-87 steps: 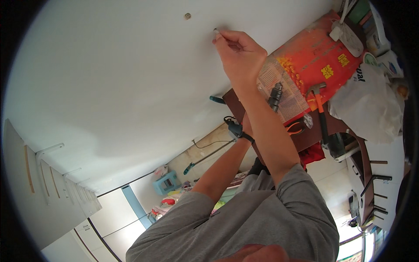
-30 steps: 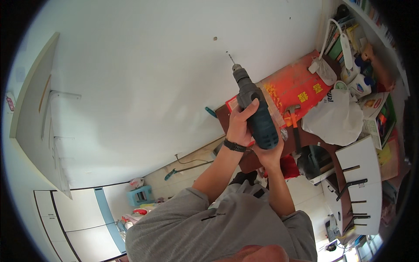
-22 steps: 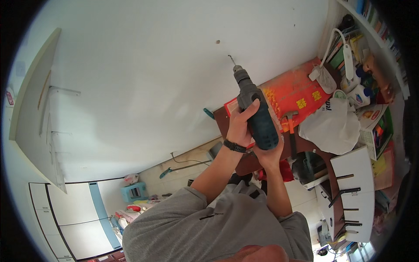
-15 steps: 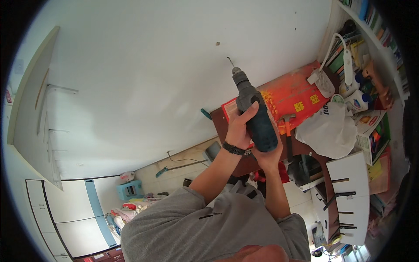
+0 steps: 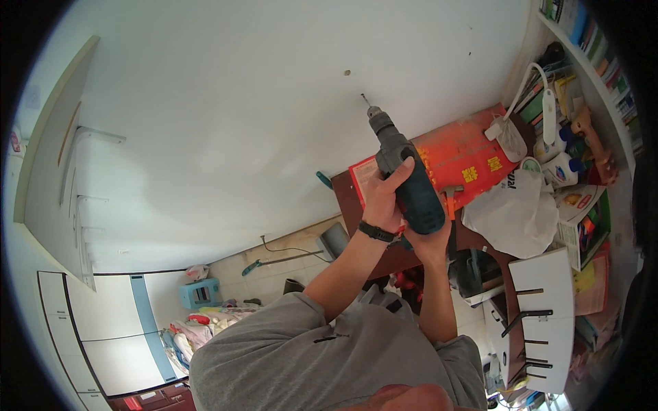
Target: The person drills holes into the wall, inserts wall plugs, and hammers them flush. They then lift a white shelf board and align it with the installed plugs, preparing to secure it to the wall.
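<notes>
**Drill (image 5: 415, 195) gripped two-handed, bit (image 5: 366, 101) pointed at the wall (image 5: 226, 116)**

Far left of the grip I see a pale panel (image 5: 48, 157) beside metal brackets; a blue stool (image 5: 199, 293) sits low, well apart from my hands. Up and slightly left of the grip, a small hole (image 5: 347, 72) shows near the bit's tip; I can't tell whether that tip touches. My left hand (image 5: 385, 195), dark band (image 5: 377, 231) at its wrist, clasps the drill's side, thumb over the top. My right hand (image 5: 432, 241) holds its rear end, fingers hidden. Just right of the grip lies a hammer (image 5: 449, 201), then a red sheet (image 5: 462, 151) and a white plastic bag (image 5: 514, 216).
</notes>
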Demonstrator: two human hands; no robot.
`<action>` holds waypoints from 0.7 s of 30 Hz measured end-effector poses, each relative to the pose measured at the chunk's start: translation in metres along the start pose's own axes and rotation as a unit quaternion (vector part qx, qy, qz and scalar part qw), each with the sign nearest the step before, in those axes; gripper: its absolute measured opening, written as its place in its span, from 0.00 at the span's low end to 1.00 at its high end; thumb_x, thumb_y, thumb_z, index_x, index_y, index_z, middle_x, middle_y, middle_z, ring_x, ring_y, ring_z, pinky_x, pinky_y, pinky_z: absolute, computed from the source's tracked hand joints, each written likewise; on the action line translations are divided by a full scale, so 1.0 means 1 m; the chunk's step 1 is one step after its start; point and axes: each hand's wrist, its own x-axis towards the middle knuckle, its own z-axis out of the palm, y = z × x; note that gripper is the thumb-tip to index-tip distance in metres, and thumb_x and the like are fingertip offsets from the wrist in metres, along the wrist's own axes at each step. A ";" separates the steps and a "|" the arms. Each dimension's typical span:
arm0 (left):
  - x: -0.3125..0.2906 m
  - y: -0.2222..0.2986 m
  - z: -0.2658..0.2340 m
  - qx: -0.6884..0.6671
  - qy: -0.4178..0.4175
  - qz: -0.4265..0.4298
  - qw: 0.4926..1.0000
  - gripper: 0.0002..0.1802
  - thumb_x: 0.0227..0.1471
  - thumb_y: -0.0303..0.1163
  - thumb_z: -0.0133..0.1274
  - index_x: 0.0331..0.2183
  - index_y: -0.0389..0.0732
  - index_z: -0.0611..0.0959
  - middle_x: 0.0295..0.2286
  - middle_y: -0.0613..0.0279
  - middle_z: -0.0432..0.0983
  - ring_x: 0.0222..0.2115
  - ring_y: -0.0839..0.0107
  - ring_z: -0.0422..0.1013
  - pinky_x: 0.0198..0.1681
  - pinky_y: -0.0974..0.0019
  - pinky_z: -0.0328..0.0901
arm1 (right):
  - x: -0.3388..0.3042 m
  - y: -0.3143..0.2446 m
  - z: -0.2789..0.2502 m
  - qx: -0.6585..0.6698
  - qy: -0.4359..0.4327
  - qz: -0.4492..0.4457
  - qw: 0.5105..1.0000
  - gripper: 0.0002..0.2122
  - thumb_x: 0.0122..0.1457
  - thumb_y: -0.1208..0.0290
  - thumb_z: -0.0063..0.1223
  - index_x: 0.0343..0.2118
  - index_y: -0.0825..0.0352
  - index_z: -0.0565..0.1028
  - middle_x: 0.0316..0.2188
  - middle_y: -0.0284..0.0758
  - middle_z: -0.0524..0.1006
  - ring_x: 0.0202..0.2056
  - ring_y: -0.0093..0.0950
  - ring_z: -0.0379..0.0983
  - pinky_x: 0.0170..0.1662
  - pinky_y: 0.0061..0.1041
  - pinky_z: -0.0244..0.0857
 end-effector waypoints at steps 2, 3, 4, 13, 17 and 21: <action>0.002 0.005 -0.002 -0.002 0.005 -0.005 1.000 0.19 0.58 0.37 0.64 0.47 0.38 0.80 0.40 0.63 0.79 0.40 0.70 0.76 0.45 0.64 0.72 | 0.002 -0.011 0.009 0.010 0.008 0.001 1.000 0.37 0.41 0.85 0.60 0.62 0.71 0.68 0.50 0.39 0.77 0.51 0.26 0.74 0.57 0.26 0.65; 0.003 0.009 -0.003 -0.004 0.008 -0.008 1.000 0.19 0.59 0.37 0.64 0.47 0.38 0.80 0.39 0.63 0.79 0.39 0.70 0.76 0.44 0.64 0.72 | 0.003 -0.015 0.012 0.011 0.006 -0.004 1.000 0.37 0.41 0.85 0.60 0.62 0.71 0.68 0.50 0.39 0.77 0.51 0.26 0.74 0.57 0.27 0.66; 0.003 0.011 -0.004 -0.007 0.002 -0.012 1.000 0.19 0.58 0.37 0.63 0.47 0.37 0.80 0.39 0.62 0.79 0.39 0.70 0.76 0.44 0.64 0.72 | 0.004 -0.019 0.016 0.011 0.004 -0.010 1.000 0.37 0.41 0.85 0.60 0.62 0.71 0.68 0.50 0.39 0.77 0.51 0.27 0.74 0.57 0.27 0.66; 0.009 0.018 -0.010 0.008 -0.004 -0.024 1.000 0.20 0.56 0.37 0.64 0.46 0.36 0.79 0.38 0.61 0.79 0.38 0.69 0.77 0.43 0.64 0.73 | 0.006 -0.022 0.029 0.018 0.008 -0.014 1.000 0.38 0.39 0.85 0.59 0.61 0.72 0.67 0.50 0.40 0.77 0.52 0.29 0.74 0.57 0.29 0.66; 0.007 0.022 -0.008 0.009 -0.006 -0.025 1.000 0.21 0.56 0.37 0.65 0.46 0.36 0.79 0.38 0.61 0.79 0.37 0.69 0.77 0.42 0.64 0.73 | 0.006 -0.018 0.031 0.007 0.018 -0.017 1.000 0.38 0.39 0.85 0.59 0.61 0.72 0.67 0.50 0.40 0.77 0.52 0.29 0.75 0.57 0.29 0.66; 0.010 0.019 -0.008 0.014 -0.006 -0.020 1.000 0.20 0.55 0.37 0.65 0.45 0.36 0.80 0.37 0.61 0.79 0.36 0.69 0.77 0.42 0.65 0.73 | 0.007 -0.009 0.025 0.021 0.002 -0.003 1.000 0.38 0.39 0.85 0.60 0.61 0.72 0.69 0.49 0.40 0.78 0.51 0.29 0.75 0.57 0.29 0.67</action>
